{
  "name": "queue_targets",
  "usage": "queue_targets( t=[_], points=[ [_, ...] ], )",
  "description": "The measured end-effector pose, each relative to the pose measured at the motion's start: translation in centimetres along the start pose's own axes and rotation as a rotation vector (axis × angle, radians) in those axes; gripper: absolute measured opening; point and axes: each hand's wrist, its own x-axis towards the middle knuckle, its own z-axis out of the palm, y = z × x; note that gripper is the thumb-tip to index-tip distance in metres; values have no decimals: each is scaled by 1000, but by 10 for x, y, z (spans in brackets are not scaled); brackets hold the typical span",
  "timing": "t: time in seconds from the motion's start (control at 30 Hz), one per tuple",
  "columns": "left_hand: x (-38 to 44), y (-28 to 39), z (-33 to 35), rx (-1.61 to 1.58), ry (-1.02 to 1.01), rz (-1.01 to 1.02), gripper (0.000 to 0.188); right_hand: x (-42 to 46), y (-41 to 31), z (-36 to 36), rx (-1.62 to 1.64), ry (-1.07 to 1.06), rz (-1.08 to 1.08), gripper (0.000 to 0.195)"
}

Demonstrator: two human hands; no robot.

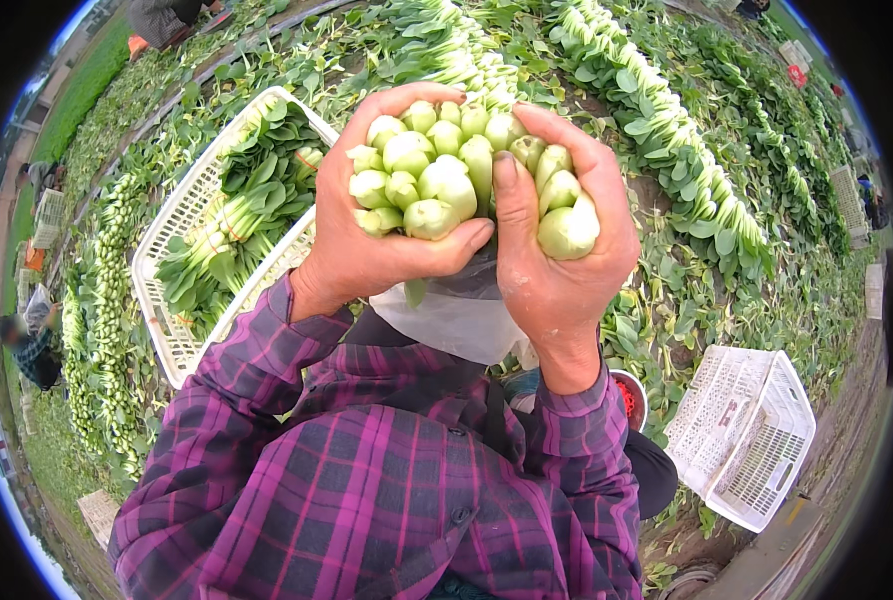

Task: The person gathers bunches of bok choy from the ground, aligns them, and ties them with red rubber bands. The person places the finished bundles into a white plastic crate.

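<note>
My left hand (364, 259) is wrapped around a thick bunch of green leafy stalks, likely bok choy (424, 172), with the pale cut bases facing up at me. A smaller cluster of the same stalks (566, 217) sits in my right hand (555, 292), its thumb pressed between the two clusters. Both hands meet in front of my chest, and the leaves below are mostly hidden. Under them a translucent plastic sheet (454, 322) covers my lap. To the left, a white plastic crate (150, 300) contains greens (266, 180) tied with orange-red bands.
Rows of cut greens (671, 127) lie ahead, with another row (112, 300) at left. Stacked white crates (746, 435) are at right, near a bowl of red bands (630, 401). Other people (37, 352) crouch at the field's edges. Loose leaves cover the ground (686, 300).
</note>
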Motion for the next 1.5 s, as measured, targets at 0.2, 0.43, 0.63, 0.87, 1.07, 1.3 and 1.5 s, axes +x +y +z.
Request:
queue_targets(
  t=[0.2, 0.43, 0.63, 0.87, 1.07, 1.3, 1.5],
  points=[
    [19, 14, 6, -137, 43, 23, 81, 15, -10, 9, 235, 47, 162, 32],
    [17, 6, 7, -384, -2, -83, 100, 11, -15, 7, 438, -60, 185, 79],
    [15, -1, 10, -414, 28, -108, 111, 4, -14, 13, 247, -137, 164, 111],
    [21, -4, -5, -374, -90, 10, 114, 5, -12, 18, 104, -307, -15, 120],
    [51, 11, -38, -57, -200, 34, 99, 4, -13, 52, 654, -255, 137, 120],
    [28, -8, -75, 328, -379, -131, 94, -51, 12, 78, 1004, -174, 422, 122],
    [-24, -51, -43, 141, -352, -204, 95, -96, 20, 34, 133, -319, 359, 105]
  ],
)
